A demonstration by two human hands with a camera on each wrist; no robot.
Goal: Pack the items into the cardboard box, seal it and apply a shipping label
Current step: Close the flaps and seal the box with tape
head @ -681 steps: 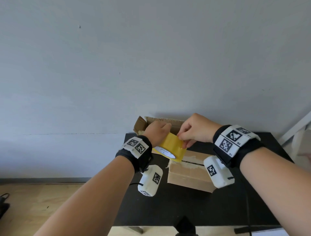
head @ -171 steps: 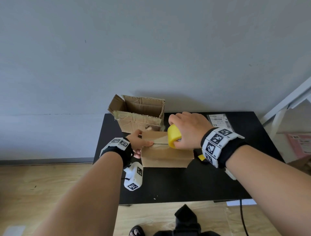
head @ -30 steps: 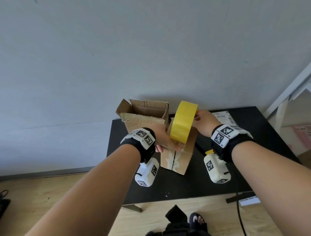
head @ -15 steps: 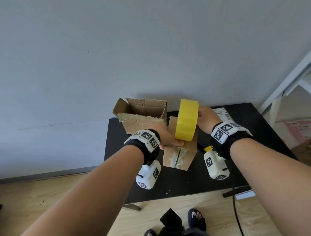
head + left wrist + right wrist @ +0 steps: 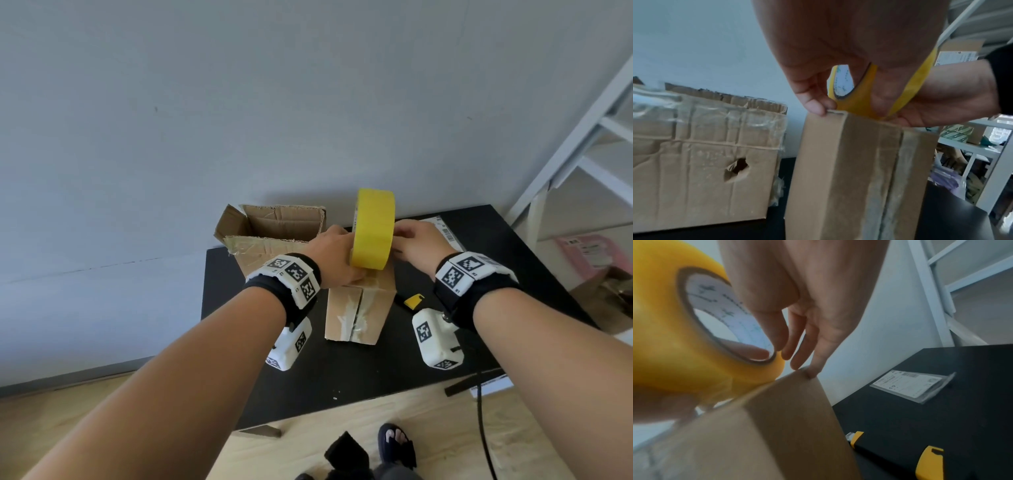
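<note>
A small closed cardboard box stands on end on the black table, with tape down its near face. A yellow tape roll stands on edge on the box's top end. My left hand grips that top end, thumb at a corner. My right hand holds the roll from the right, its little finger touching the box's far corner. A shipping label lies flat at the table's back right.
A larger open, worn cardboard box stands to the left, close to the wall. A yellow and black utility knife lies right of the small box. White shelving and a pink parcel stand beyond the table's right edge.
The small box has been tipped further upright. The roll has come to stand edge-on on the box's top end, both hands staying with it.
</note>
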